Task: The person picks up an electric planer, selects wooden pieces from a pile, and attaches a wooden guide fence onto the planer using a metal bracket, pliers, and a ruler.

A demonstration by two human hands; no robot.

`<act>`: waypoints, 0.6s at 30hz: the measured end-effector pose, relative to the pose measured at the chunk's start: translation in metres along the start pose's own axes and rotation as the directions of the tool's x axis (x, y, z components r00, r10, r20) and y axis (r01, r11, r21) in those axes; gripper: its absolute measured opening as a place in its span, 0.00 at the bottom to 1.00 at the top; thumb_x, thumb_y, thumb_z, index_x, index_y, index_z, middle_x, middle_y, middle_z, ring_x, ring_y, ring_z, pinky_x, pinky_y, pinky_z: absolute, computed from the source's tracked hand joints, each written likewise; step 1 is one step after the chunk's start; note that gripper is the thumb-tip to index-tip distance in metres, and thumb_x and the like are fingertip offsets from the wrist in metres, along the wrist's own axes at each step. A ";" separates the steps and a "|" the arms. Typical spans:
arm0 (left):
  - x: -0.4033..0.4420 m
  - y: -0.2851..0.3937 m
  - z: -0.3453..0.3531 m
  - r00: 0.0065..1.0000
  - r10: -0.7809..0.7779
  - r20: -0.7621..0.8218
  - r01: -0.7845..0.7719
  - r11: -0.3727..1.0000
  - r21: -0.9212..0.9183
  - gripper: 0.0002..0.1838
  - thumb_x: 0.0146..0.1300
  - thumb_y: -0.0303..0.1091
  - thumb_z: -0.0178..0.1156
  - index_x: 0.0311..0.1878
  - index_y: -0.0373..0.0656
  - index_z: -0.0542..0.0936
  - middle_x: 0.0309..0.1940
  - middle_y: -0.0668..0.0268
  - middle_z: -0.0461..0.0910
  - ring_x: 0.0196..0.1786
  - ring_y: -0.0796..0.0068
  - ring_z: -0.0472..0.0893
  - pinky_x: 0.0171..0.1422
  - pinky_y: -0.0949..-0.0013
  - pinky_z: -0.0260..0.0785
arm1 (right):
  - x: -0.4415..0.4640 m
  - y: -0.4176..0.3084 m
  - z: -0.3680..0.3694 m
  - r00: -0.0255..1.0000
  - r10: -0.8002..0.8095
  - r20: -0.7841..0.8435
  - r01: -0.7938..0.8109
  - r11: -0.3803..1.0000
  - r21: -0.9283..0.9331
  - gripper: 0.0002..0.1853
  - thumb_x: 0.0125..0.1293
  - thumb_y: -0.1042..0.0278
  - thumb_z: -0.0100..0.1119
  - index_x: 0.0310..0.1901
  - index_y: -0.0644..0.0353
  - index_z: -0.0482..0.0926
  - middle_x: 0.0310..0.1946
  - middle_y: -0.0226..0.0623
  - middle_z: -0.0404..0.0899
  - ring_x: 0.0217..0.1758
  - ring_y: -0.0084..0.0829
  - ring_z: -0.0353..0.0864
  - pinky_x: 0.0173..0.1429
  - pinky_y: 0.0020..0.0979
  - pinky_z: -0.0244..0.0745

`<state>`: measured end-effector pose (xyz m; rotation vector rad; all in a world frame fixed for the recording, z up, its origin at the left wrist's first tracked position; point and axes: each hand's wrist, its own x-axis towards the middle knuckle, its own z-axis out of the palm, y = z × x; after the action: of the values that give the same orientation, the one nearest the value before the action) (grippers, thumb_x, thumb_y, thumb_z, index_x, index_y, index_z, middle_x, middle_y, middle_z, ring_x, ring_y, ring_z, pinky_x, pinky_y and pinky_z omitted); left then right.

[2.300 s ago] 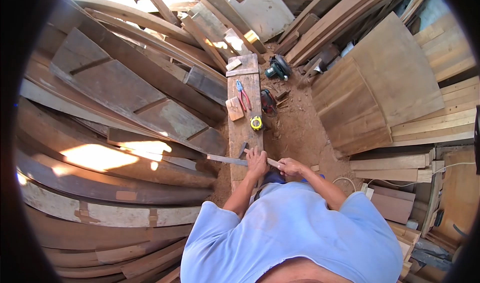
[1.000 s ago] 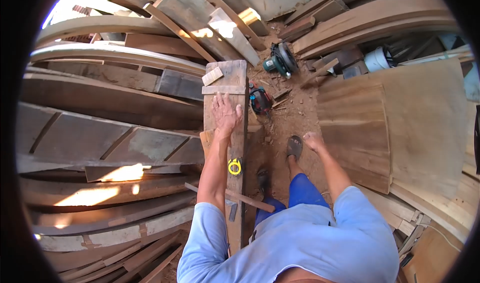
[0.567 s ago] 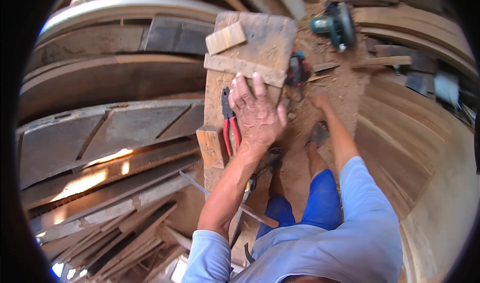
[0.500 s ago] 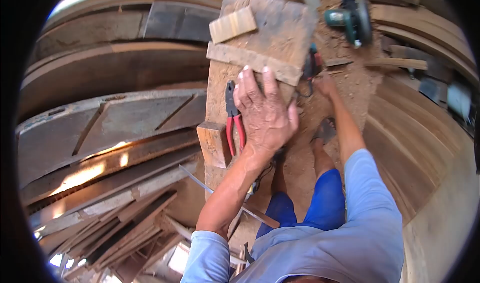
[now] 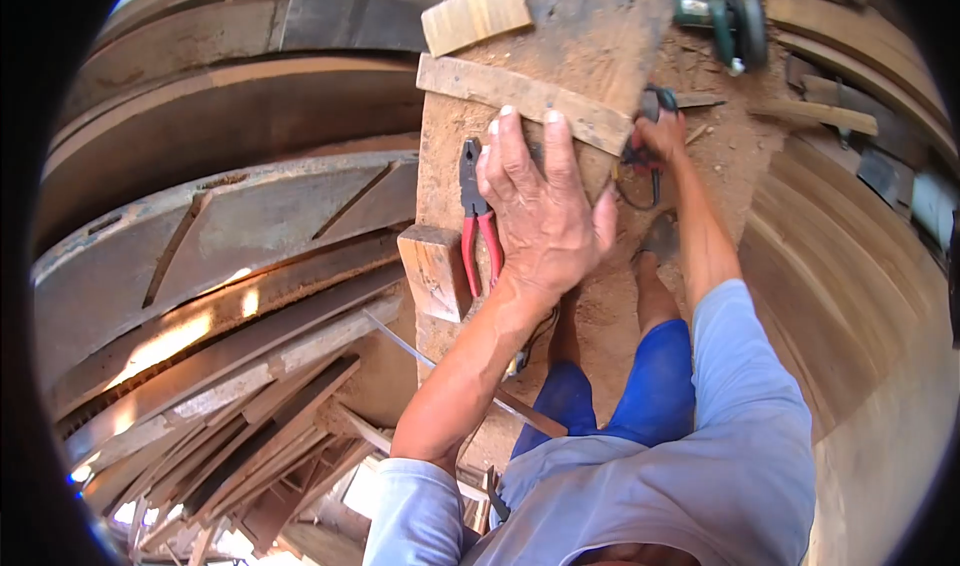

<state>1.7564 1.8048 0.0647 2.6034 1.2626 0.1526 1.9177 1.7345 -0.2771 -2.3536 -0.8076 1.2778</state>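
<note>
The left hand (image 5: 545, 201) lies palm down with spread fingers and grips nothing, its fingertips at the wooden strip (image 5: 520, 101) across the bench (image 5: 590, 26) and its thumb jutting past the bench's right edge, while the red-handled pliers (image 5: 478, 211) lie just beside it and a wood block (image 5: 436, 274) sits at the left edge. The right hand (image 5: 662, 136) reaches below that right edge, fingers curled at the partly hidden red-and-black power tool (image 5: 636, 153) on the floor (image 5: 605, 306); whether they close around it I cannot tell. Between the bench and the wood panels (image 5: 840, 266) runs a strip of floor, shared by the person's legs and, farther up, a green circular saw (image 5: 715, 16).
</note>
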 end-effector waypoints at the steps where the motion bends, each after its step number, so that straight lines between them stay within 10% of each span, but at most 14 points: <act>1: 0.000 0.001 -0.001 1.000 -0.003 -0.006 0.003 1.000 0.006 0.53 0.50 0.39 0.71 0.75 0.33 0.53 0.70 0.29 0.50 0.71 0.31 0.55 0.72 0.37 0.47 | -0.026 0.002 -0.016 1.000 0.016 0.011 -0.017 0.997 0.074 0.26 0.53 0.53 0.60 0.47 0.67 0.84 0.42 0.60 0.85 0.50 0.52 0.86 0.56 0.44 0.78; 4: -0.001 0.002 0.001 0.999 0.004 -0.051 -0.004 1.000 0.001 0.51 0.51 0.40 0.71 0.74 0.34 0.55 0.71 0.30 0.50 0.71 0.31 0.55 0.72 0.38 0.48 | -0.110 0.013 -0.052 0.997 0.083 -0.006 -0.078 0.953 0.292 0.24 0.56 0.55 0.61 0.46 0.67 0.83 0.41 0.56 0.86 0.49 0.51 0.86 0.54 0.44 0.77; 8: -0.002 0.002 -0.001 0.997 0.006 -0.071 -0.006 1.000 -0.009 0.49 0.51 0.42 0.71 0.72 0.35 0.58 0.70 0.32 0.53 0.72 0.31 0.55 0.75 0.37 0.48 | -0.216 0.046 -0.090 0.970 0.208 -0.124 -0.165 0.943 0.290 0.15 0.63 0.55 0.64 0.37 0.60 0.83 0.24 0.30 0.80 0.24 0.24 0.79 0.29 0.31 0.73; 18: -0.065 -0.070 -0.087 0.988 0.123 -0.087 -0.139 0.969 -0.203 0.39 0.60 0.49 0.65 0.69 0.36 0.68 0.68 0.36 0.66 0.72 0.39 0.64 0.76 0.46 0.55 | -0.463 0.119 -0.124 0.924 0.383 -0.008 -0.353 0.860 0.369 0.13 0.66 0.58 0.62 0.27 0.55 0.79 0.19 0.25 0.75 0.18 0.20 0.71 0.22 0.30 0.64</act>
<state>1.6454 1.8104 0.1310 2.5184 1.0343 0.3876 1.8599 1.3484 0.0252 -2.2951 -0.0720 1.3254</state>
